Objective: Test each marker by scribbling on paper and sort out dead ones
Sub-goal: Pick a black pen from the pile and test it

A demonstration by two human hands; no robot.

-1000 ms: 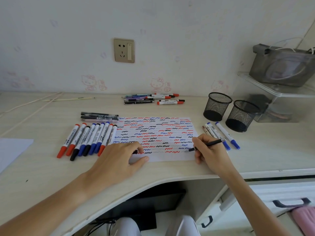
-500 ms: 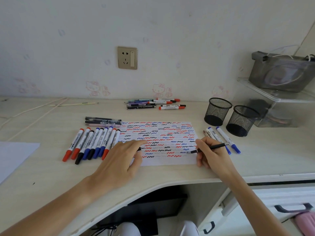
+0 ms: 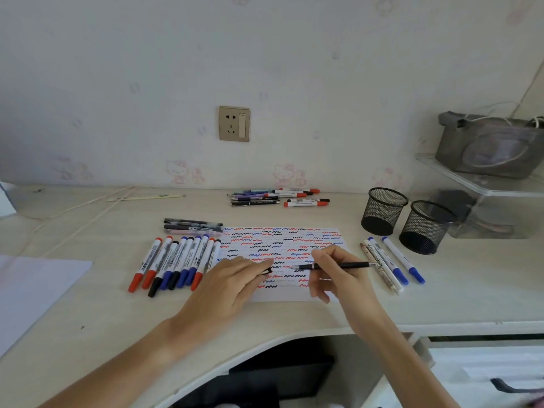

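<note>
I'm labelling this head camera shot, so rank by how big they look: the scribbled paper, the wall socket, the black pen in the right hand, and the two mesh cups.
1. Scribbled paper, clearly largest.
2. The two mesh cups and, alike; not ranked apart.
3. Wall socket.
4. Black pen in the right hand: long but thin.

Bare desk lies open on the near left, between the row of markers and a loose white sheet. Left of the scribbled paper that row blocks the way — three dark pens close off its far end. To the right, four pens lie just beside the paper, with two mesh cups (upright, nearly touching) behind them. A pile of pens lines the wall — open desk separates it from the paper.
</note>
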